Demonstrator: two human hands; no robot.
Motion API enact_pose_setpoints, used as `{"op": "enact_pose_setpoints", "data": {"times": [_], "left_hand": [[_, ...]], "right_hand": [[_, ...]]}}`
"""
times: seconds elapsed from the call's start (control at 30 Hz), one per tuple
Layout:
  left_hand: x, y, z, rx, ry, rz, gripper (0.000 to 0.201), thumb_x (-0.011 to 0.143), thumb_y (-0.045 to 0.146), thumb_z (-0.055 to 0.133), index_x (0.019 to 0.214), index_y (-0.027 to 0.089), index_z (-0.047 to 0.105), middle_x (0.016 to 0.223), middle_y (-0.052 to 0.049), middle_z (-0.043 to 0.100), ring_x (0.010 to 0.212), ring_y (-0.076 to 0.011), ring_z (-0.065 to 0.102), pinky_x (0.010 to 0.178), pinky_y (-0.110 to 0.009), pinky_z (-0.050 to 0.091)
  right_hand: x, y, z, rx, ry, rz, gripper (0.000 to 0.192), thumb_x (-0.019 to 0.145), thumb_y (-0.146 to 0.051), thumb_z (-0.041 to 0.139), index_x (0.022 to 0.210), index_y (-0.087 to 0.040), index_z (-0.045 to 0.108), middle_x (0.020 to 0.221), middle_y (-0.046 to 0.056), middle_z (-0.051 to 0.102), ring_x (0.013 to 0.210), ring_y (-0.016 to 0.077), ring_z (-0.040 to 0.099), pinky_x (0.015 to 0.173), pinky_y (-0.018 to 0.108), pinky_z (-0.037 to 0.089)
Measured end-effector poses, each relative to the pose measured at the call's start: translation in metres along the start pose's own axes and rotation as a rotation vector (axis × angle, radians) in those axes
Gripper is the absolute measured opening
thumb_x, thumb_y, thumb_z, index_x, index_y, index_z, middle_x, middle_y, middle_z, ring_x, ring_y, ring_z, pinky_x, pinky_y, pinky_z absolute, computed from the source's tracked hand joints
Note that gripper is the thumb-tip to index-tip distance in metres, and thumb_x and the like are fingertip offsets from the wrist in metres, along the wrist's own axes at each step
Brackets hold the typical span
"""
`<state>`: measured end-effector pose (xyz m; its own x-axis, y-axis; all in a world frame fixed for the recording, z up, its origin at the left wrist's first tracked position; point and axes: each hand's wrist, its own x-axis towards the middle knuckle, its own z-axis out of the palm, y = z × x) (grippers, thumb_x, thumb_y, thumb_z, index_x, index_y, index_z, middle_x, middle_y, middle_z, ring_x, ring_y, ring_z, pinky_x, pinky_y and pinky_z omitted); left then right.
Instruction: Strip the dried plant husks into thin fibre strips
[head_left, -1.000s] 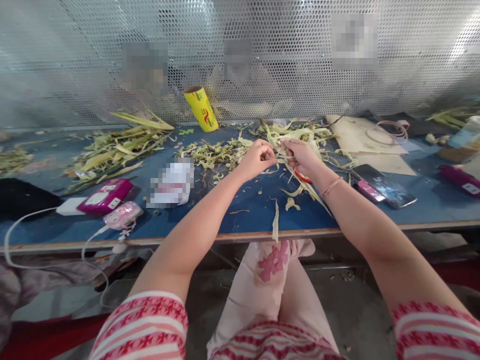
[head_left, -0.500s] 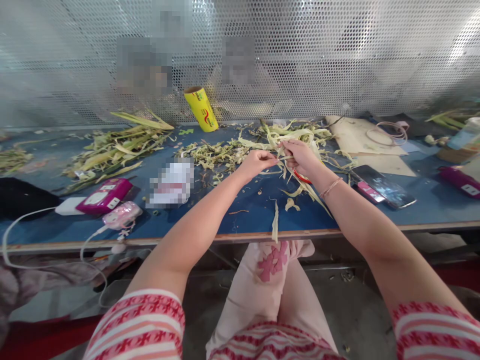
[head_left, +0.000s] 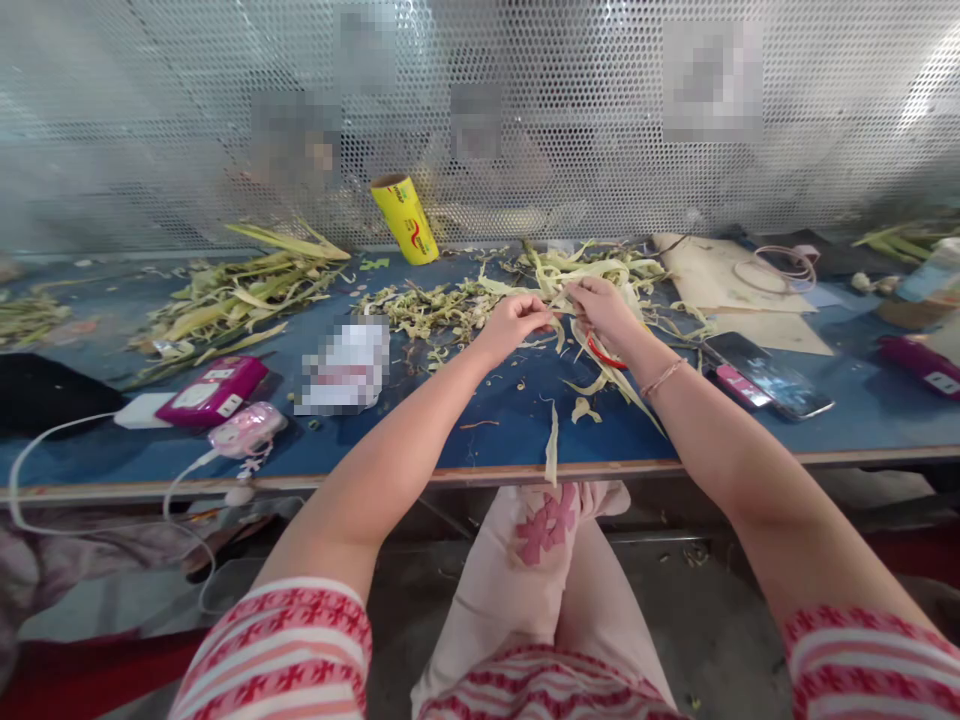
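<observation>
Over the blue tabletop (head_left: 420,435), my left hand (head_left: 517,325) is closed in a pinch on a thin, pale yellow-green plant strip (head_left: 556,308). Close by on the right, my right hand (head_left: 604,315) is closed too, its fingers gripping the same strip. A red handle (head_left: 604,353), like that of scissors, shows just under my right palm; whether that hand also holds it I cannot tell. Behind both hands lies a heap of long pale leaf strips (head_left: 592,268). Curled, dry trimmings (head_left: 435,308) spread left of it. Loose scraps (head_left: 585,410) lie nearer me.
A yellow wrap roll (head_left: 406,220) stands tilted against the perforated metal panel (head_left: 600,150). Left are a leaf pile (head_left: 240,300), a purple power bank (head_left: 214,390) and a pink case (head_left: 247,428) with cables. Phones (head_left: 769,375) and cardboard (head_left: 720,270) lie right. One strip (head_left: 552,445) overhangs the front edge.
My hands have moved slightly, my left fingers a little up and left. The strip between them sits differently, and more of the red handle shows. Things on the table look unmoved.
</observation>
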<state>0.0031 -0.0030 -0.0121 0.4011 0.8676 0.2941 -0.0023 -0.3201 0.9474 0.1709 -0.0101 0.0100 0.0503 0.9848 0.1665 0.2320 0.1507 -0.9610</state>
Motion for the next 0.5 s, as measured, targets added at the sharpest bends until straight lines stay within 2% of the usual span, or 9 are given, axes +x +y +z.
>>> {"op": "enact_pose_setpoints", "data": {"times": [0.1,0.17,0.2,0.27,0.37,0.5], "left_hand": [[0.003,-0.004,-0.002,-0.071,0.068,-0.015,0.017,0.079,0.018,0.065,0.065,0.016,0.055,0.066,0.0,0.065,0.068,-0.0098,0.065,0.07,-0.024,0.049],[0.004,-0.004,-0.002,-0.118,0.104,-0.025,0.018,0.079,0.016,0.066,0.065,0.016,0.054,0.066,0.0,0.066,0.069,-0.0096,0.066,0.07,-0.024,0.049],[0.005,-0.003,-0.002,-0.145,0.121,-0.03,0.018,0.079,0.015,0.066,0.065,0.016,0.054,0.067,0.0,0.066,0.068,-0.0092,0.065,0.07,-0.023,0.049],[0.004,0.001,-0.002,-0.211,0.156,-0.045,0.018,0.079,0.013,0.064,0.064,0.016,0.054,0.068,0.0,0.068,0.064,-0.0074,0.063,0.068,-0.022,0.048],[0.002,0.01,-0.002,-0.337,0.209,-0.083,0.019,0.079,0.01,0.062,0.063,0.017,0.054,0.065,0.001,0.067,0.058,-0.0054,0.058,0.065,-0.021,0.047],[-0.001,0.018,-0.003,-0.433,0.226,-0.144,0.018,0.078,0.009,0.06,0.062,0.017,0.057,0.061,0.002,0.064,0.057,-0.0054,0.057,0.064,-0.02,0.047]], "right_hand": [[0.009,0.009,-0.008,-0.357,0.152,-0.241,0.025,0.087,-0.024,0.058,0.065,-0.022,0.046,0.064,0.0,0.048,0.063,0.015,0.048,0.066,0.033,0.047],[0.011,0.013,-0.015,-0.524,0.237,-0.473,0.014,0.083,-0.024,0.062,0.074,-0.022,0.052,0.08,0.005,0.057,0.081,0.0209,0.055,0.081,0.041,0.05],[0.011,0.014,-0.017,-0.571,0.233,-0.583,0.008,0.083,-0.024,0.062,0.08,-0.022,0.055,0.088,0.007,0.059,0.088,0.023,0.056,0.086,0.045,0.05],[0.007,0.014,-0.02,-0.623,0.127,-0.769,0.006,0.086,-0.023,0.057,0.091,-0.021,0.058,0.098,0.01,0.059,0.095,0.025,0.056,0.089,0.047,0.05],[0.0,0.012,-0.017,-0.67,-0.078,-0.973,0.015,0.09,-0.018,0.048,0.099,-0.02,0.061,0.098,0.011,0.059,0.095,0.0247,0.057,0.086,0.045,0.051],[-0.004,0.015,-0.009,-0.715,-0.168,-1.097,0.021,0.092,-0.015,0.045,0.102,-0.02,0.063,0.098,0.01,0.058,0.091,0.0222,0.057,0.08,0.038,0.051]]}}
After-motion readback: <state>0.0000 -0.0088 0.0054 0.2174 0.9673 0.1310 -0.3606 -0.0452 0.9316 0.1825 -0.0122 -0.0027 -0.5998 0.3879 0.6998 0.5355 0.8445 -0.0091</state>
